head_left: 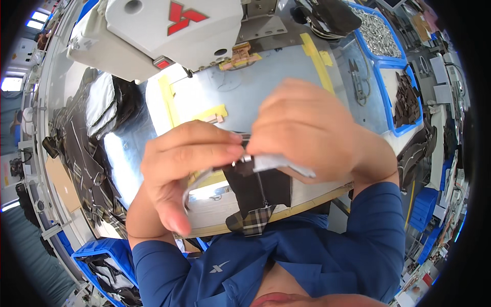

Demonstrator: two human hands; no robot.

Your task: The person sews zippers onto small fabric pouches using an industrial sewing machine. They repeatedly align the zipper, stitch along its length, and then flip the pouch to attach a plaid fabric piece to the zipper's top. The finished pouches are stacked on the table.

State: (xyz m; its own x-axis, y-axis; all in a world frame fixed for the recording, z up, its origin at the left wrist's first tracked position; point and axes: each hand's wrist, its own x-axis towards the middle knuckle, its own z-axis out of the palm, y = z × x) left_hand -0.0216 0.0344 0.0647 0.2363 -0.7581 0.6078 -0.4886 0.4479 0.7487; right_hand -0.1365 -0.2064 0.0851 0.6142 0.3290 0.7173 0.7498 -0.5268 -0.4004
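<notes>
Workroom stations and equipment ring the frame, around a pale surface (307,190) at the centre. Largest item on it is a white machine head (153,23), upper left to upper centre. Dark and checked garments (84,153) are heaped at the left. Beneath the machine head lies a metal plate (245,94); at upper right stand a blue tray of metal parts (378,58) and a blue tray of brown pieces (388,110). Right hand (307,128), centre right, is blurred and curled; its fingertips are hidden, so whether its grip is firmly closed cannot be told. Left hand (189,163), centre left, presents a partly open grip, thumb well apart from the fingers, fingertips at the upper edge of a dark cloth piece (273,192); secure hold is not confirmed. That piece hangs at lower centre, between and below the hands, a checked section (255,220) at its lower end reaching past the near edge. Risk noted: its weight could drag the work down should the left fingertips slip. Smaller again, a pale strip (271,161) shows below the right hand; uneven tension between the hands could twist or crease it. Snips (354,74), upper right, lie clear of the hands, though trailing cloth could snag them.
</notes>
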